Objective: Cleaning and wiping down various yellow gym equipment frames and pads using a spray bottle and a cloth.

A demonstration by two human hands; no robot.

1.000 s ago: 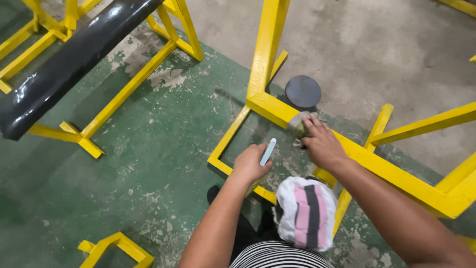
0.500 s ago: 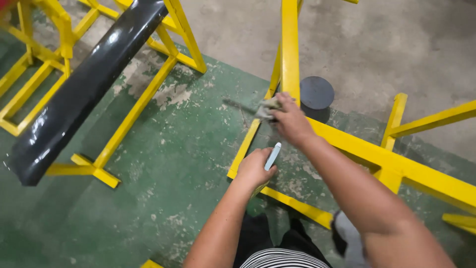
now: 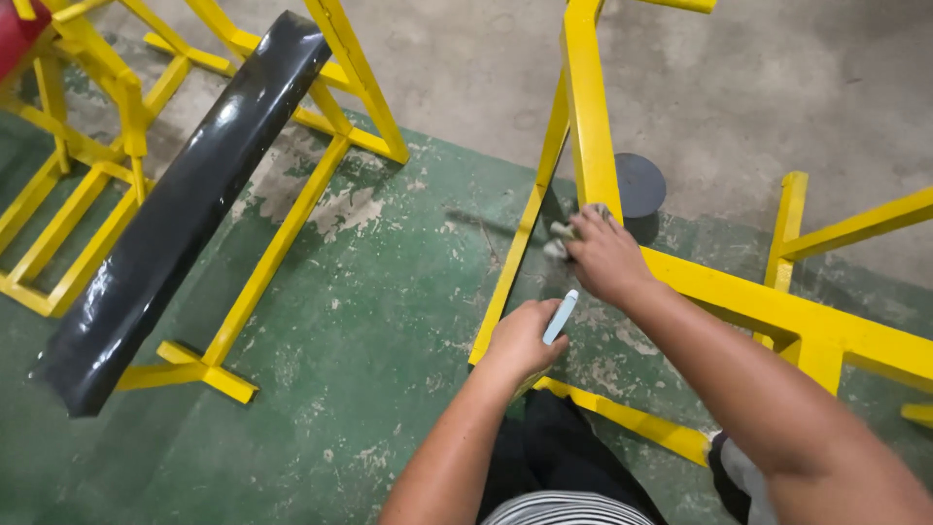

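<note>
Worn green floor paint (image 3: 321, 389), flaking to bare concrete in patches, gives way to plain grey concrete further back. Yellow steel frames stand across it; one at left carries a long black padded bar (image 3: 185, 204).

Right hand (image 3: 607, 258): grip closed around a small greyish wad, apparently a rag or abrasive pad (image 3: 564, 233), pressed against the foot of the yellow upright (image 3: 591, 126) where it meets the sloping yellow rail (image 3: 777, 311). Only the wad's edge shows past the fingers; exact material not discernible.

Left hand (image 3: 525, 340): grip closed on a slim pale-blue tool (image 3: 560, 317), one end sticking up past the thumb; the rest is hidden in the fist. It hangs just beside the right hand, near the low yellow base rail (image 3: 622, 418).

Dark round disc (image 3: 639, 185) lies on the concrete behind the upright.

Judgement: step in hand looks like wiping or rubbing down the joint. A further stroke would call for steady pressure along the upright's face, with the blue tool held clear.
</note>
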